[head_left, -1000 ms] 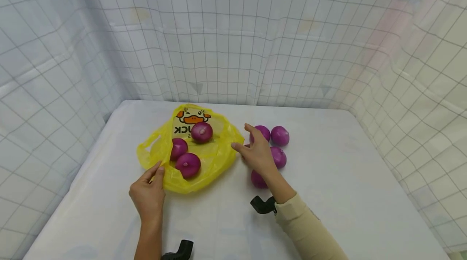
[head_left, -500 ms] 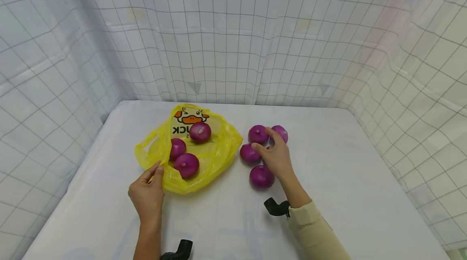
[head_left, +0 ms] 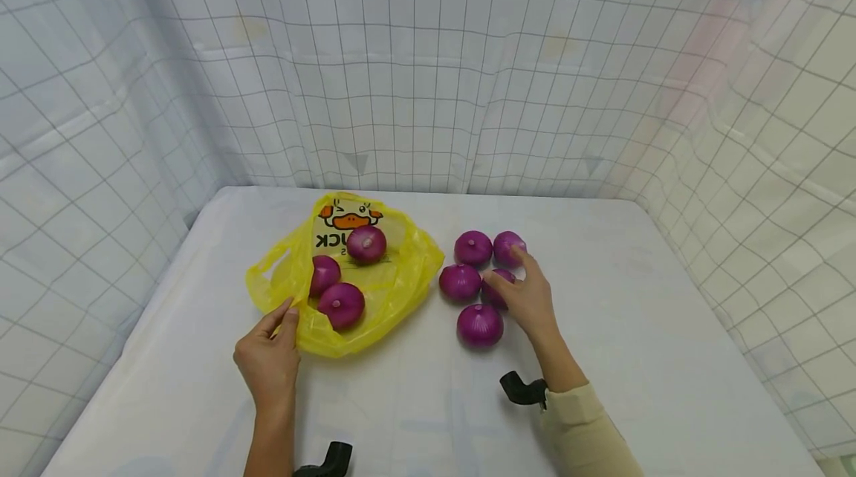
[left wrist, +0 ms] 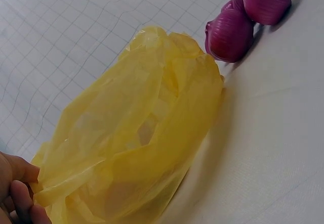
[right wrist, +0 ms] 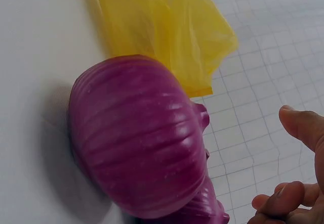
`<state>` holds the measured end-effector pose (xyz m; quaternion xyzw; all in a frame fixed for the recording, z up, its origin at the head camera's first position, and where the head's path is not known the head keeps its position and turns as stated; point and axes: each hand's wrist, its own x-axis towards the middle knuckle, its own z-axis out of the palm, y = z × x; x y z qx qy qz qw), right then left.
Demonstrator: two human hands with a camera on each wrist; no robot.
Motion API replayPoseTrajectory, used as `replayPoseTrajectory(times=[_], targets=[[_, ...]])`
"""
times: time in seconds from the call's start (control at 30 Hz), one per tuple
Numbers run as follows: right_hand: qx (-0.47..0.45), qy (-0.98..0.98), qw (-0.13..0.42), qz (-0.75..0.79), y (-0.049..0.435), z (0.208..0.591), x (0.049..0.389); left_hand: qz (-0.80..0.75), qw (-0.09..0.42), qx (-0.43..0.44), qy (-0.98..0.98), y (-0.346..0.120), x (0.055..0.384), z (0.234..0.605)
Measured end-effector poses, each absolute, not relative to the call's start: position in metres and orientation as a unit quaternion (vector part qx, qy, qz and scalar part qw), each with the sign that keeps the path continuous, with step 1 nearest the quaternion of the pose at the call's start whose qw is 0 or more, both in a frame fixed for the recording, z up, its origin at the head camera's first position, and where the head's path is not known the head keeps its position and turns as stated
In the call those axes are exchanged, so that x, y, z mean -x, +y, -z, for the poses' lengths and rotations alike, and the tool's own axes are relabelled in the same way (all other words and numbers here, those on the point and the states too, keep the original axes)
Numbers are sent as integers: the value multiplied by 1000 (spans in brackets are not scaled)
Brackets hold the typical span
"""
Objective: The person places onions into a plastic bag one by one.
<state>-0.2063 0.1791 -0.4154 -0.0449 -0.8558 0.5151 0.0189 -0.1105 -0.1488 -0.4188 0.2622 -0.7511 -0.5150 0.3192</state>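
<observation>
My left hand [head_left: 270,354] pinches the near-left rim of a yellow plastic bag [head_left: 404,287], which lies spread with its mouth facing up. Three red onions sit in it: one onion [head_left: 366,244] below the printed duck, two others by the left side. To the bag's right, several more red onions cluster, with a front onion [head_left: 480,326] and a left onion [head_left: 459,282]. My right hand [head_left: 531,299] hovers over the cluster's right side, partly covering an onion [head_left: 498,289] and near the far-right onion [head_left: 507,247]. In the right wrist view, thumb and fingers are apart, holding nothing.
A white cloth [head_left: 622,313] covers the table. Gridded white curtains [head_left: 428,76] stand along the back and both sides. Black camera mounts [head_left: 524,390] sit on both wrists.
My right hand has moved from beside the bag's right rim rightward over the onion cluster, uncovering the left and front onions. My left hand keeps its hold on the bag's rim.
</observation>
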Motion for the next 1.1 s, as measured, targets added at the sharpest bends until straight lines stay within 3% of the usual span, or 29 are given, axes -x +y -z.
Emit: replayPoseTrajectory(times=[1.1], targets=[[69,-869,-22,-489,200,453,208,513,312,-264,-755,-151,108,419]])
